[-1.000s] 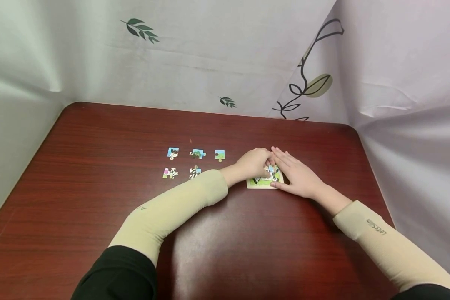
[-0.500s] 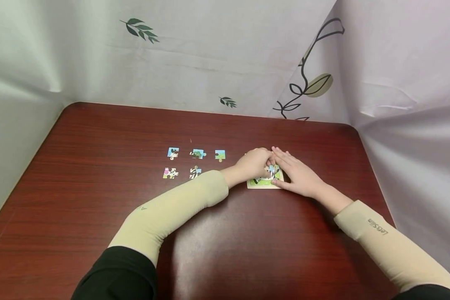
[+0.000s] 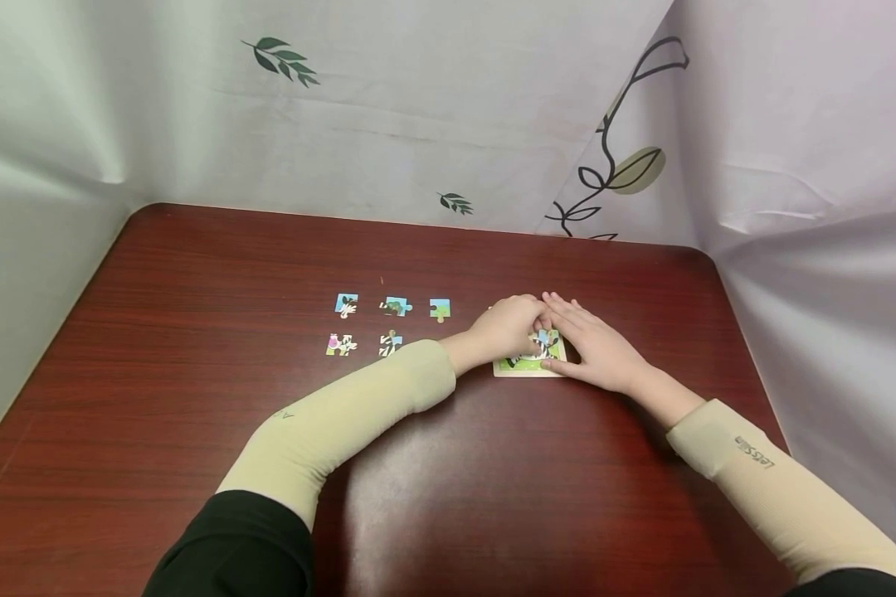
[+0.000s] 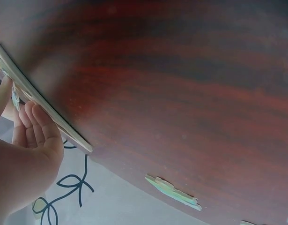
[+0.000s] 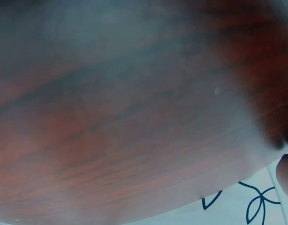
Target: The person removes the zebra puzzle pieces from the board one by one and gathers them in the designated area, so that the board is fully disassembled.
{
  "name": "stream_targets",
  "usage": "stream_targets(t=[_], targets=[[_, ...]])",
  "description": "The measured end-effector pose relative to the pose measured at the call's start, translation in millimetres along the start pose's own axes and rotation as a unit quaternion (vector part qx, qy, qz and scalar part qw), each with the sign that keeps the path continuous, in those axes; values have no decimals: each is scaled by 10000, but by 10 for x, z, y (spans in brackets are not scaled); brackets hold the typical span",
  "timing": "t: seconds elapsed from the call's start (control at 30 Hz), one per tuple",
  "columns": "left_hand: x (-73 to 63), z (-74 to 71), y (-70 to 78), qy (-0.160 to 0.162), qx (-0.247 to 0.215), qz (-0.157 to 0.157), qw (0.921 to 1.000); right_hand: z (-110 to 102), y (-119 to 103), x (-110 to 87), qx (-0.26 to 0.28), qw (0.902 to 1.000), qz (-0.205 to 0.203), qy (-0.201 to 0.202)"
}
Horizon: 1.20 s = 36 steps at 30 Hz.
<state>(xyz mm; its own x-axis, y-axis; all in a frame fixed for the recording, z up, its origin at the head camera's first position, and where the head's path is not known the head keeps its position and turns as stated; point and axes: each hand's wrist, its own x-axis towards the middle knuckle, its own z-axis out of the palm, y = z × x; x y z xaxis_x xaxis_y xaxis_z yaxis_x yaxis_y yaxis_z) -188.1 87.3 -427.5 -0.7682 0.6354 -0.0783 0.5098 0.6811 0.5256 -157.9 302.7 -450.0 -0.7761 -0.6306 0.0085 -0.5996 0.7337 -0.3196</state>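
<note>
A small framed puzzle board (image 3: pixel 530 372) with a zebra picture on green lies flat on the table, partly covered by both hands. Over it, my left hand (image 3: pixel 504 327) bends at the fingers and pinches a jigsaw piece (image 3: pixel 543 337) with some blue on it. In the left wrist view, that piece (image 4: pixel 15 97) stands tilted between thumb and fingers, close over the board. My right hand (image 3: pixel 597 344) rests with straight fingers along the board's right side, thumb on its lower right part. Only a bit of a hand (image 5: pixel 286 173) shows in the right wrist view.
Left of the board, loose jigsaw pieces lie in two rows: a zebra-head piece (image 3: pixel 347 305), a dark green and blue piece (image 3: pixel 396 306), a green and blue piece (image 3: pixel 440 309), a pink-marked piece (image 3: pixel 340 345) and a striped piece (image 3: pixel 390 342). A patterned curtain (image 3: pixel 418 124) borders the table.
</note>
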Motion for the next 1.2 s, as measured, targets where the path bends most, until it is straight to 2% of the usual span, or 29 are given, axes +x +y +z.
stream_targets(t=[0.5,0.77,0.93,1.2], targets=[[8,16,-3,-37,-83,48,9999,8,11,-12,85,10000,24,-9],[-1,-45,-50,198,-496,260,9982,9,9,3,-39,10000,-36,-1],[6,-53,-70,400,-518,308,9974,8,11,6,-106,9999,-60,8],[-30,-132,-70,426,-887,250,9948,9,16,7,-102,9999,-47,-37]])
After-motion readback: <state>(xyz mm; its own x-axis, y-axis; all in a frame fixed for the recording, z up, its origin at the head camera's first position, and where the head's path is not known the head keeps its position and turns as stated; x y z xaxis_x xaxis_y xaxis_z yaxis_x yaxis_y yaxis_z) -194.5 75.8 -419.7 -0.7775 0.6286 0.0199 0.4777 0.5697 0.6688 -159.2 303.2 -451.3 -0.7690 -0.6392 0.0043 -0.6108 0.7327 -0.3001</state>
